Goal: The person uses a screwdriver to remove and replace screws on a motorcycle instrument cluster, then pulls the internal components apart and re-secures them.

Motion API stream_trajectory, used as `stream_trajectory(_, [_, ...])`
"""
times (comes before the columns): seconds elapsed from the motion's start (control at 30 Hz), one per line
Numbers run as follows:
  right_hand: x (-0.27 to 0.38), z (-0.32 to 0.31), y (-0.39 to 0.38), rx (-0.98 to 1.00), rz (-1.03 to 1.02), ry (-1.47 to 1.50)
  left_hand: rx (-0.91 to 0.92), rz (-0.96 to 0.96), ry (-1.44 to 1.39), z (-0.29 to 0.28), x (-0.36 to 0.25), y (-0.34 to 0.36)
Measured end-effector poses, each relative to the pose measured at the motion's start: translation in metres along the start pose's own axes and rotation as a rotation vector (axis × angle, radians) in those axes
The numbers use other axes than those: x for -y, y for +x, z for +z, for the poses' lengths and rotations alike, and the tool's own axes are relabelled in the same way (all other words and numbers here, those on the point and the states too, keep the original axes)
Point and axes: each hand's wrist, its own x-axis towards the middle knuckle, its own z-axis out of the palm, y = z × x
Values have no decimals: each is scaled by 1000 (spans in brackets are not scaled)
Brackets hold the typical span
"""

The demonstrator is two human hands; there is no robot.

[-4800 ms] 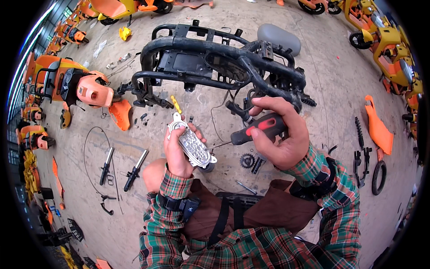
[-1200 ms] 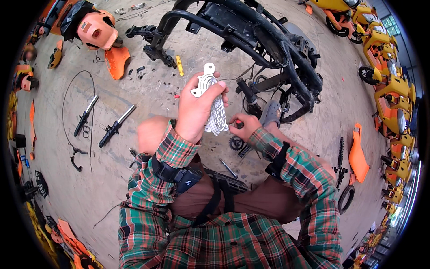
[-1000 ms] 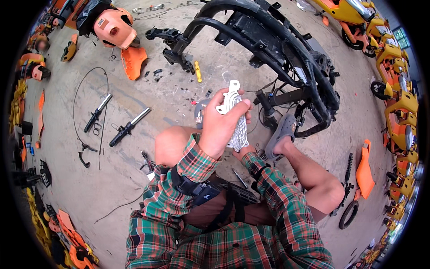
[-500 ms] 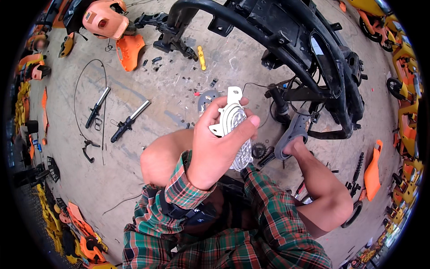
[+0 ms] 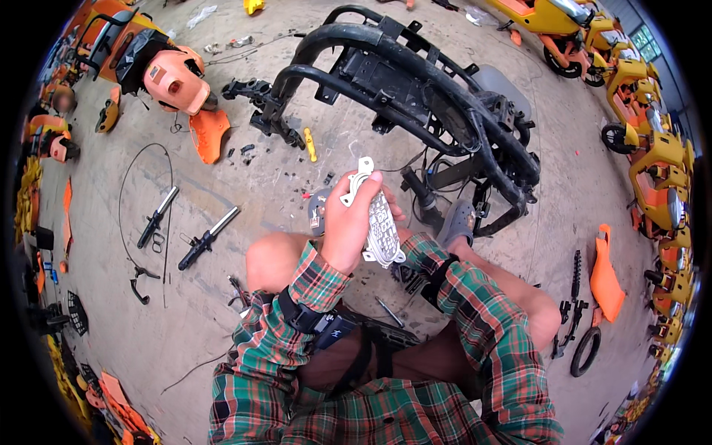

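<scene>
A white lamp unit (image 5: 382, 230) with mounting tabs and a clear, patterned lens is held up before me, tilted, above the floor between my knees. My left hand (image 5: 348, 226) is closed round its upper left side, the thumb lying along the edge near the top tab. My right hand (image 5: 402, 231) is at the lamp's right side, partly hidden behind it, with fingers curled against its edge. Beyond the lamp stands a black scooter frame (image 5: 363, 70) with hanging cables.
Two fork legs (image 5: 210, 237) and a looped cable (image 5: 124, 196) lie at left. A yellow tool-like piece (image 5: 310, 144) and small parts lie ahead. An orange panel (image 5: 607, 278) and a black ring (image 5: 586, 352) are at right. Orange and yellow scooters (image 5: 660, 170) line the edges.
The lamp unit has turned and shows more of its lens face. My view has shifted, with more of the scooter frame in sight. My left hand keeps hold of the lamp.
</scene>
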Motion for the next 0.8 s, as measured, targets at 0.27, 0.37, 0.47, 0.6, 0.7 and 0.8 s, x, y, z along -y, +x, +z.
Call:
stream_trajectory(0.27, [112, -139, -147, -395, -167, -386, 71, 52, -91, 0, -3, -8])
stream_trajectory(0.37, [152, -155, -192, -722, -320, -279, 94, 16, -156, -12, -6, -12])
stream_trajectory(0.47, [152, -145, -213, -887, -673, 498, 141, -16, -236, -13, 2, -7])
stream_trajectory(0.6, [152, -134, -227, -912, -913, 672, 152, -57, -307, -13, 1, -9])
stream_trajectory(0.7, [145, -126, -227, -824, -921, 670, 166, -63, -348, -10, 1, -7])
stream_trajectory(0.8, [148, -119, -233, -772, -906, 653, 187, -75, -374, -8, 6, -6])
